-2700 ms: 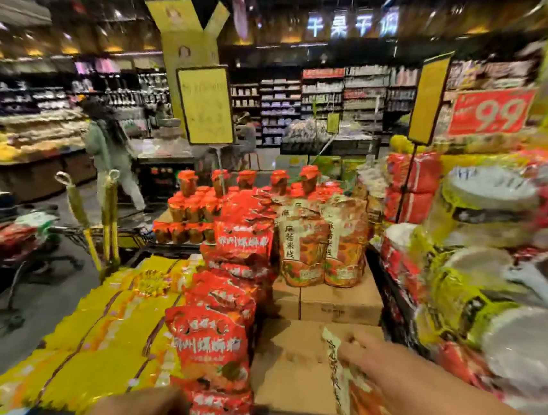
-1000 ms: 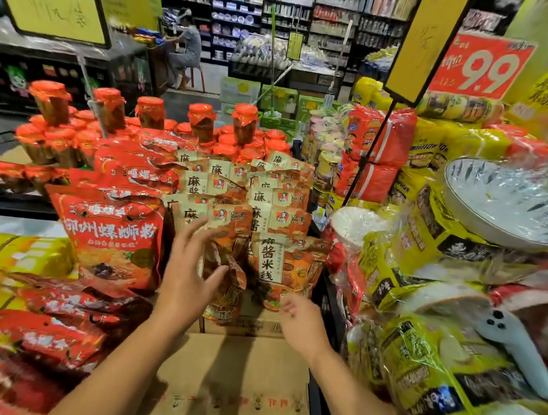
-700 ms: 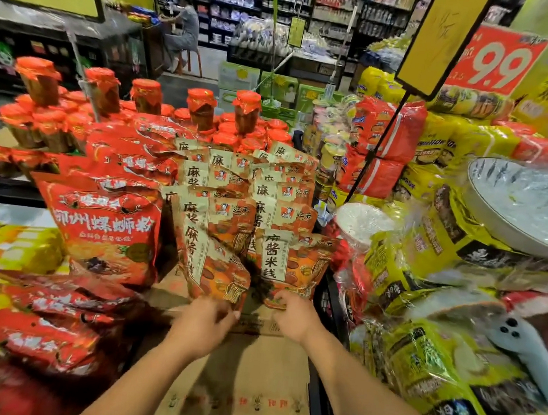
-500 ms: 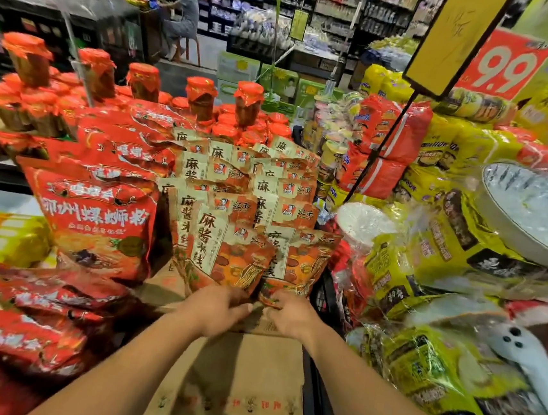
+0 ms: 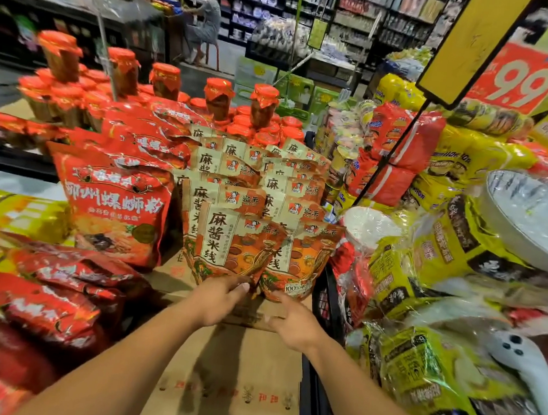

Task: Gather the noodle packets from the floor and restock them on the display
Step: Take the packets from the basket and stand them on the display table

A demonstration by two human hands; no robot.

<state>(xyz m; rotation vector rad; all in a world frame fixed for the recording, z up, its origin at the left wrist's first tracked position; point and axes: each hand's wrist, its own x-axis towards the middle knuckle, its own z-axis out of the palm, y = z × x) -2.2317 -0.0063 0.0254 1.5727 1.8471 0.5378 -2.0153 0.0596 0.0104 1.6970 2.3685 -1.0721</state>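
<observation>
Rows of orange-and-cream noodle packets (image 5: 230, 199) stand upright on the display, on top of brown cardboard boxes (image 5: 233, 377). My left hand (image 5: 218, 299) pinches the bottom edge of the front noodle packet (image 5: 235, 247), which stands upright, leaning on the row behind it. My right hand (image 5: 296, 321) lies just below the neighbouring packet (image 5: 301, 260), fingers fairly straight and touching its bottom edge. Both forearms reach in over the box top.
Large red packets (image 5: 115, 205) stand and lie to the left, with yellow packs (image 5: 4, 211) beyond them. Red-capped jars (image 5: 218, 98) are stacked behind. Yellow noodle bundles with bowls (image 5: 445, 257) crowd the right. A black sign pole (image 5: 388, 151) slants up to a yellow sign. A person (image 5: 207, 20) sits far back.
The front packet went from tilted in my left hand to upright at the front of the row. My right hand has slid back a little from the right packet's bottom.
</observation>
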